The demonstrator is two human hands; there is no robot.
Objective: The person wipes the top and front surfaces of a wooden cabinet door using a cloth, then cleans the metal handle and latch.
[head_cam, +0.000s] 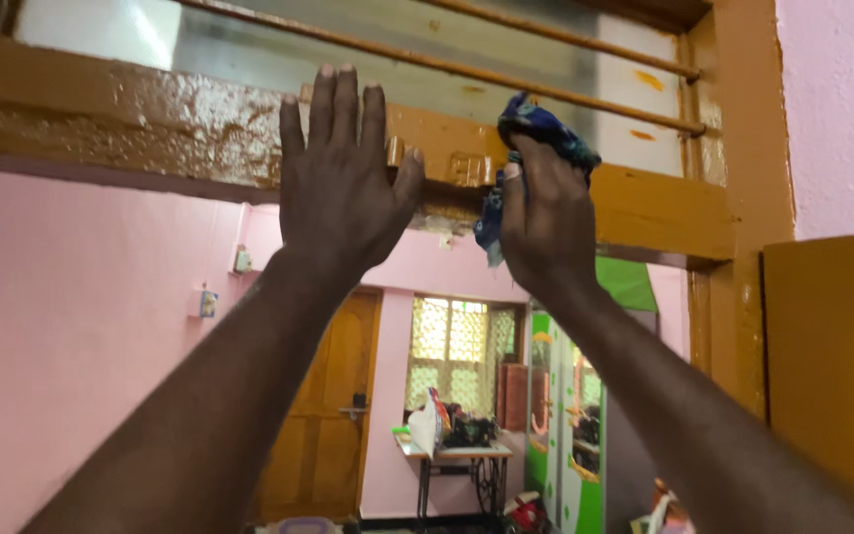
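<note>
Overhead, brown door-frame beam (150, 119) spans view, paint rough and flaking, rusty bars (585, 94) above. Pink wall (81, 346) beyond, wooden door (333, 415) and small table (457, 453) far back in room. Left hand (343, 178) raised flat, fingers spread wide, palm toward beam, holding nothing. Right hand (544, 218) just beside it, grip closed around blue patterned cloth (536, 148). Cloth bunched above fingers, pressed against beam face; loose end hangs down on thumb side of grip.

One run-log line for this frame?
left hand: open, flat on door-frame beam | right hand: pressing blue cloth to beam
</note>
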